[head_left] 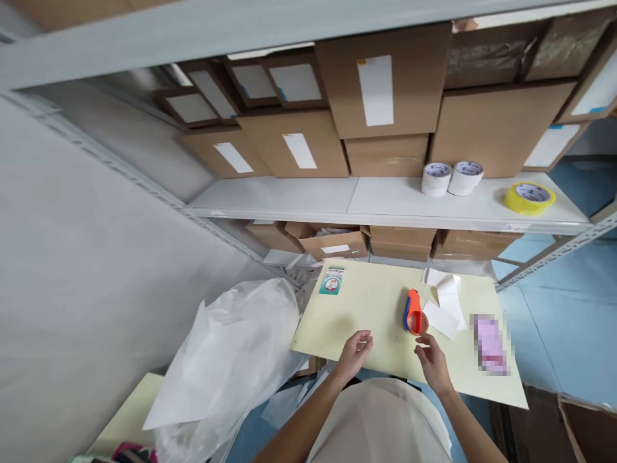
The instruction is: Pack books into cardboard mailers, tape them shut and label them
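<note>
My left hand (355, 350) hovers over the near edge of a pale yellow table (366, 302), fingers loosely curled with nothing visible in them. Just below an orange and blue tape dispenser (412, 312) is my right hand (432, 360), fingers slightly bent and apart, not gripping anything. White paper slips (446, 302) lie to the right of the dispenser. A small green and white packet (332, 280) rests at the table's far left corner. A pink object (490, 344), blurred out, lies at the right.
A large clear plastic bag (231, 366) bulges at the table's left. Behind stands a white shelf (385, 199) with cardboard boxes (385, 83), two white tape rolls (452, 177) and a yellow tape roll (529, 197). More boxes sit beneath it. The floor (569, 321) is blue.
</note>
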### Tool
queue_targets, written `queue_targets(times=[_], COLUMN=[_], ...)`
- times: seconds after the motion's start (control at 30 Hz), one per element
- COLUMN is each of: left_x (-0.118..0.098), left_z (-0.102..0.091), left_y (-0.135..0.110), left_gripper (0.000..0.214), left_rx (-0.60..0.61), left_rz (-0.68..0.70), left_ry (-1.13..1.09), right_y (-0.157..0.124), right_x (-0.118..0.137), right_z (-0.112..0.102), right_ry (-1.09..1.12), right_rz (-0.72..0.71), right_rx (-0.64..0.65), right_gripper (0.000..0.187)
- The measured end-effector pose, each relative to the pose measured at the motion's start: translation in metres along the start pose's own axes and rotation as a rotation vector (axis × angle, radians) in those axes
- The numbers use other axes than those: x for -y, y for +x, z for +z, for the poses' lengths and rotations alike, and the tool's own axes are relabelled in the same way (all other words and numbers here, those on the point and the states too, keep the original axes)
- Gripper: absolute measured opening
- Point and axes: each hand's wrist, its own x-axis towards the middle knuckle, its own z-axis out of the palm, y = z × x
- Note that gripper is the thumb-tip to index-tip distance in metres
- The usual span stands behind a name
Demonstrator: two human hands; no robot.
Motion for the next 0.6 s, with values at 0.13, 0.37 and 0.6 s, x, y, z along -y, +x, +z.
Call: queue_targets(times=[0.13,0.37,0.6], left_x=[-0.015,-0.022,0.012], left_z=[-0.019,-0.094,-0.213], left_y=[-0.011,-0.046,-0.084], left_gripper=[0.052,0.034,0.030], left_rx=[0.018,-0.061,-0.507], left_rz=[0.081,0.207,0.390], left_ry=[0.059,0.230,0.515], right_y=[-0.001,-0.012,-0.048], right_x=[0.005,0.013,0.039], right_z=[0.013,0.068,0.159], right_ry=[-0.029,-0.105,-0.278], right_rz=[-0.036,-0.100,-0.275], right_rx=[0.067,0.212,0.476], right_gripper=[0.049,0.048,0.037])
